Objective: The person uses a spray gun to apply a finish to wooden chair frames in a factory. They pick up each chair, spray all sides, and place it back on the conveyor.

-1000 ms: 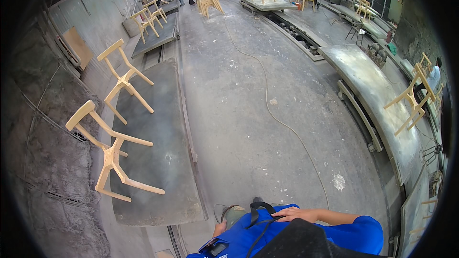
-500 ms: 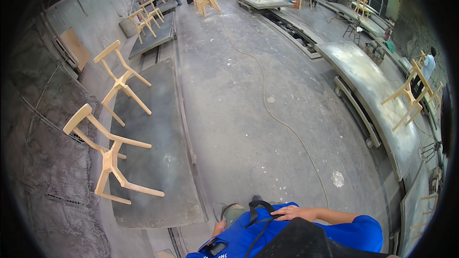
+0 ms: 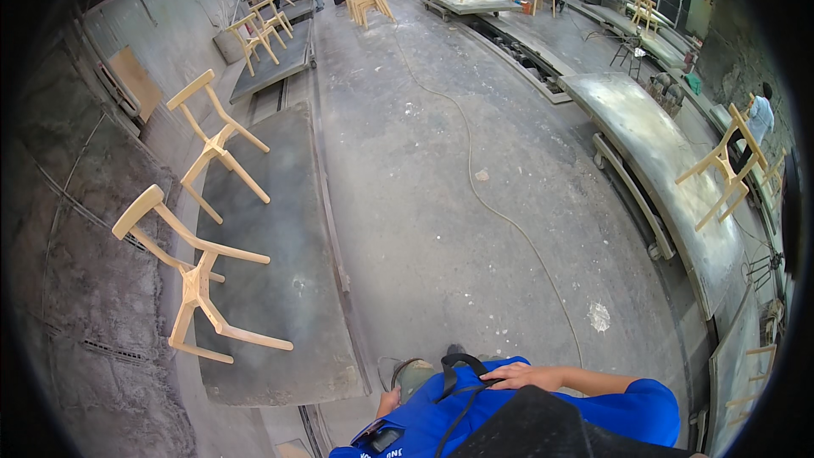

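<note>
My right hand (image 3: 511, 377) lies flat on the front of my blue shirt (image 3: 543, 411), its fingers stretched out beside a black strap (image 3: 458, 362). Nothing shows in its grip. Low at my left side hangs my left hand (image 3: 390, 399), next to my trouser leg (image 3: 415, 376). A thin dark loop (image 3: 383, 364) curves beside it; whether the hand holds that loop is hidden, and its fingers are too small to read. Closest to me, on the left, a bare wooden chair frame (image 3: 196, 284) stands on a low grey platform (image 3: 280, 305), apart from both hands.
Behind it on the platform is a second chair frame (image 3: 214, 146). A cable (image 3: 500, 214) winds along the concrete floor. At right a long metal-topped platform (image 3: 636, 131) carries another chair frame (image 3: 729, 165), with a person (image 3: 761, 114) beyond. Several people in blue work among chairs far back.
My hands stay in place. The person at the far right has shifted a little, and some people at the back have changed posture slightly.
</note>
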Demonstrator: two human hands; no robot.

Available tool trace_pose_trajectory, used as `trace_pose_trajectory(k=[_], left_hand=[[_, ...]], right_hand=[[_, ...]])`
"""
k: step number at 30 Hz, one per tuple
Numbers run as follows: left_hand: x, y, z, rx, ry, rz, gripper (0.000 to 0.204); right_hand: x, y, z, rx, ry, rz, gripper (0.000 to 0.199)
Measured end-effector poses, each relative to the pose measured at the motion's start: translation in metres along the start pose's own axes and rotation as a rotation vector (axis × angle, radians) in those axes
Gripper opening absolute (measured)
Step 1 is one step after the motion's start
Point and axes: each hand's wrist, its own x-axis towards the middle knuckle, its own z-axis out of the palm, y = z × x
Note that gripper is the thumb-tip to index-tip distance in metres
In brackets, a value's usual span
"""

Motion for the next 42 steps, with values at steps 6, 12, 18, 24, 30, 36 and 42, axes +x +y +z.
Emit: trace_pose_trajectory(k=[6,12,18,24,30,36,42], left_hand=[[0.001,0.002,-0.005,0.009,-0.026,0.155,0.046],[-0.004,0.004,-0.005,-0.041,-0.016,0.239,0.044],[0.004,0.013,-0.001,-0.165,0.009,-0.058,0.042],[-0.002,0.026,-0.003,-0.112,0.05,-0.048,0.044],[0.0,0.028,-0.006,-0.044,0.038,0.061,0.043],[0.019,0.02,-0.008,-0.021,-0.027,0.131,0.043],[0.009,0.033,-0.008,-0.04,0.007,0.06,0.043]], right_hand=[[0.006,-0.003,-0.009,-0.012,-0.008,0.008,0.077],[0.009,0.0,-0.011,-0.027,-0.005,0.009,0.079],[0.01,0.006,-0.011,-0.028,-0.004,0.004,0.083],[0.014,0.009,-0.013,-0.029,-0.009,0.004,0.085],[0.014,0.012,-0.017,-0.019,0.0,0.0,0.084],[0.017,0.015,-0.018,-0.016,0.003,-0.002,0.083],[0.019,0.015,-0.021,-0.032,0.009,0.007,0.083]])
